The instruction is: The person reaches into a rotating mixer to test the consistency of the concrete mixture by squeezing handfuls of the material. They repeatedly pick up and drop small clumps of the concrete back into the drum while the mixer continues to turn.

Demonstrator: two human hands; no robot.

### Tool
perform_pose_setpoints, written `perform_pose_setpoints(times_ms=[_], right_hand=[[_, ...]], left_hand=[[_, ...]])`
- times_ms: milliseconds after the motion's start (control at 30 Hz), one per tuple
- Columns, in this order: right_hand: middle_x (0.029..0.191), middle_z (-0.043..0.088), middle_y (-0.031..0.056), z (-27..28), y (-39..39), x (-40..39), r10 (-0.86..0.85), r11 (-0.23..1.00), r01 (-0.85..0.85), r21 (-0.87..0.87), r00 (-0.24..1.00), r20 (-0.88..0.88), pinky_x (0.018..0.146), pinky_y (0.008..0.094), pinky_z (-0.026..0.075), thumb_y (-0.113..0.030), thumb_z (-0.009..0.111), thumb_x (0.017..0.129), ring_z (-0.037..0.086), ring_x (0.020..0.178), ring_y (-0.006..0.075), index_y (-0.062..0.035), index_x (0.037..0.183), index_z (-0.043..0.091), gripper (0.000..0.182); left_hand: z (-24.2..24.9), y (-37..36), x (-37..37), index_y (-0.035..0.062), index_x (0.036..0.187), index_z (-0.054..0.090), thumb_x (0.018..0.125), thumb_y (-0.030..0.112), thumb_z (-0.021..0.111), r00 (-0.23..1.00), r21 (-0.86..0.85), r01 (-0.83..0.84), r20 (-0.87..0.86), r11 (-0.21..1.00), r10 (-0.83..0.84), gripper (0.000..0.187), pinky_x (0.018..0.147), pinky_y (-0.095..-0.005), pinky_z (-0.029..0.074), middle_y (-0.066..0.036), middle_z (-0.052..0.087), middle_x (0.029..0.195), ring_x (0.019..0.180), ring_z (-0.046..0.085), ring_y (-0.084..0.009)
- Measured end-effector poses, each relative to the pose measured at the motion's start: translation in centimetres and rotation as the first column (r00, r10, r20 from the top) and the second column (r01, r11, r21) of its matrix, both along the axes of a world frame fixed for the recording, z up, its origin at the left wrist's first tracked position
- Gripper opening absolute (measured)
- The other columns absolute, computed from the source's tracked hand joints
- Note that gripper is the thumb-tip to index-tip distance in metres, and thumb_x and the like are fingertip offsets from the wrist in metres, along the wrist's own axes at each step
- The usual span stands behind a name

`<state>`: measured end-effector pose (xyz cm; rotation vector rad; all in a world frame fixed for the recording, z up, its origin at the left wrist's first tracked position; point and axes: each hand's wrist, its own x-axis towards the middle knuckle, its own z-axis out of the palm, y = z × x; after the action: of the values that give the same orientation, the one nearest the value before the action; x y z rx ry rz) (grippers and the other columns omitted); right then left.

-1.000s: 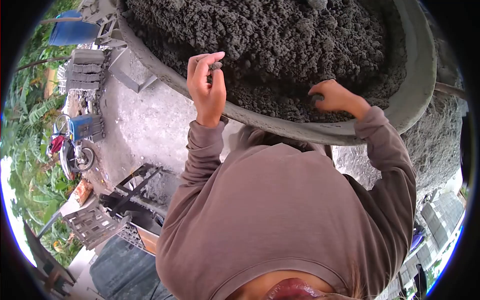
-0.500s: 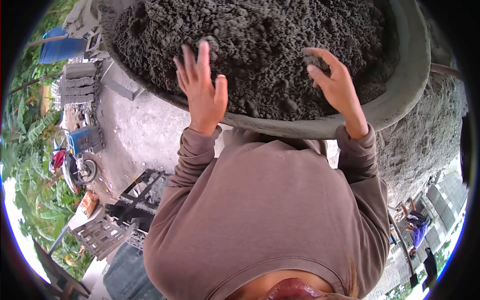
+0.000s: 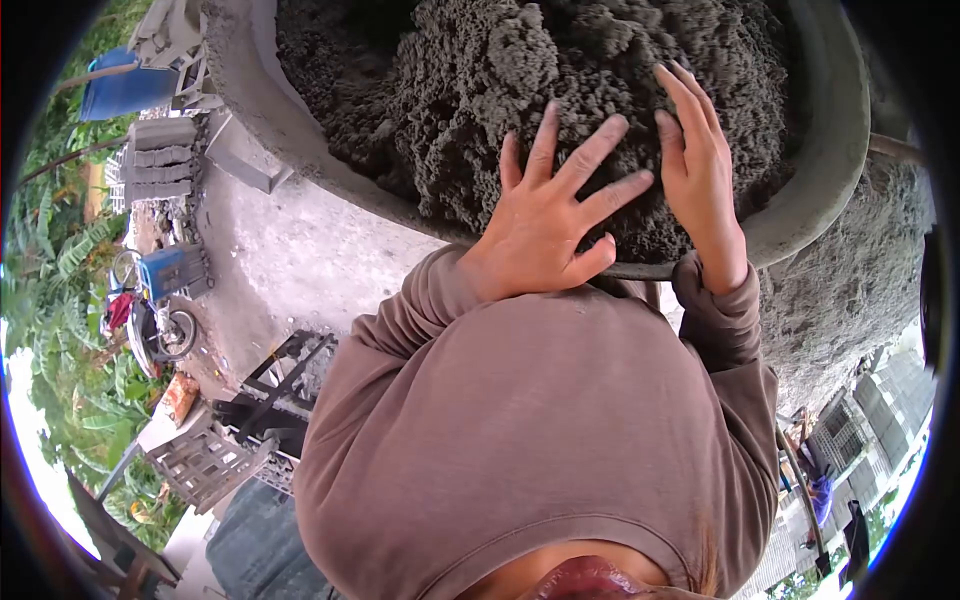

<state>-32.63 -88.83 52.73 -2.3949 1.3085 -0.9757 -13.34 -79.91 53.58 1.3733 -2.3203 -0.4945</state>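
Dark, crumbly wet mix (image 3: pixel 480 90) fills much of a large round basin (image 3: pixel 815 215) with a thick grey rim. My left hand (image 3: pixel 565 205) is over the basin's near edge with its fingers spread, holding nothing. Close to its right, my right hand (image 3: pixel 700 165) lies against the mix, fingers stretched upward and thumb a little apart. Both hands have grey grit on the fingertips. On the basin's left side the mix has a hollow, and the inner wall shows there.
Stacked grey blocks (image 3: pixel 160 160), a blue barrel (image 3: pixel 125 85) and a motorcycle (image 3: pixel 155 325) are at the left. A plastic crate (image 3: pixel 205 465) lies lower left. A grey heap (image 3: pixel 840 270) rises at the right. A person in purple (image 3: pixel 820 497) is partly visible far right.
My left hand has moved right, towards my right hand. My right hand has shifted slightly right, its fingers straighter. The mix has moved away from the basin's left side.
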Motion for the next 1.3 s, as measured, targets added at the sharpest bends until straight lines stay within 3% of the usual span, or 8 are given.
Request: perform_pose_setpoints(times_ms=[133,300,400,633,1000,1100,1200,1300], right_hand=[[0.133,0.053,0.0176,0.2,0.9,-1.7,-0.095,0.993,0.096,0.064,0.995,-0.010,0.094,0.0404,0.047,-0.012,0.052,0.097,0.054,0.118,0.0367,-0.0094,0.131,0.055,0.033],[0.130,0.054,0.0138,0.8,2.9,-1.9,-0.181,0.983,0.180,-0.029,0.947,-0.265,0.095,0.0400,0.044,-0.012,0.058,0.093,0.054,0.115,0.0337,-0.0113,0.127,0.058,0.034],[0.123,0.056,0.0132,-0.3,3.7,-3.4,-0.033,0.964,0.128,0.232,0.927,-0.374,0.094,0.0431,0.044,-0.009,0.063,0.085,0.051,0.115,0.0352,-0.0115,0.119,0.062,0.034],[0.124,0.057,0.0217,-4.7,4.7,-6.0,0.268,0.659,0.081,0.748,0.904,-0.334,0.093,0.0435,0.046,-0.002,0.062,0.080,0.055,0.110,0.0414,-0.0065,0.121,0.060,0.041],[0.110,0.063,0.0184,-2.1,2.1,-7.7,-0.112,0.909,0.183,0.375,0.972,-0.204,0.084,0.0426,0.048,-0.007,0.060,0.088,0.059,0.101,0.0393,-0.0082,0.126,0.056,0.038],[0.121,0.061,0.0168,-2.5,1.5,-9.0,0.110,0.885,-0.018,0.466,0.979,-0.172,0.087,0.0385,0.048,-0.006,0.060,0.089,0.059,0.107,0.0369,-0.0072,0.128,0.055,0.039],[0.121,0.061,0.0184,-1.6,0.6,-9.0,-0.177,0.872,0.213,0.441,0.977,-0.121,0.090,0.0401,0.047,-0.007,0.061,0.088,0.057,0.110,0.0384,-0.0047,0.127,0.056,0.039],[0.112,0.063,0.0215,-4.4,0.2,-10.6,0.043,0.878,0.064,0.474,0.976,-0.212,0.087,0.0443,0.049,-0.010,0.063,0.085,0.059,0.103,0.0410,-0.0027,0.124,0.057,0.039]], left_hand=[[-0.7,0.1,-0.5,0.0293,0.127,0.061,0.076,0.033,0.060,0.997,0.003,0.077,-0.029,0.997,-0.076,0.051,0.104,-0.0718,0.020,-0.008,0.027,0.155,0.138,0.012,-0.0548],[-2.4,0.3,-0.8,0.0091,0.125,0.061,0.080,0.024,0.062,0.983,0.099,0.022,-0.186,0.995,-0.003,0.047,0.103,-0.0547,0.039,-0.022,0.039,0.140,0.128,0.032,-0.0534],[-3.6,1.0,-0.8,0.0041,0.125,0.059,0.083,0.022,0.059,0.927,0.385,0.084,-0.368,0.919,0.070,0.045,0.102,-0.0483,0.041,-0.022,0.045,0.135,0.124,0.043,-0.0446],[-2.6,0.6,0.6,0.0054,0.113,0.065,0.082,0.015,0.058,0.971,0.249,-0.005,-0.229,0.969,0.064,0.033,0.093,-0.0394,0.049,-0.015,0.059,0.124,0.111,0.058,-0.0336],[-0.8,-5.0,9.9,0.0022,0.119,0.061,0.089,0.014,0.050,0.956,-0.037,-0.268,0.116,0.963,0.271,0.034,0.094,-0.0408,0.046,-0.021,0.056,0.127,0.110,0.058,-0.0374],[-1.6,-4.8,9.4,0.0018,0.123,0.058,0.090,0.014,0.048,0.998,0.244,-0.020,0.060,0.970,0.006,0.037,0.097,-0.0413,0.045,-0.023,0.056,0.126,0.112,0.056,-0.0388],[-0.8,-5.2,8.1,0.0066,0.130,0.054,0.091,0.011,0.046,0.997,0.442,0.031,0.054,0.897,-0.061,0.040,0.101,-0.0380,0.042,-0.018,0.052,0.132,0.120,0.052,-0.0351],[-0.2,-6.6,7.5,0.0058,0.129,0.054,0.091,0.011,0.047,0.989,0.326,0.016,0.137,0.945,-0.064,0.040,0.101,-0.0384,0.042,-0.019,0.052,0.132,0.120,0.052,-0.0366]])
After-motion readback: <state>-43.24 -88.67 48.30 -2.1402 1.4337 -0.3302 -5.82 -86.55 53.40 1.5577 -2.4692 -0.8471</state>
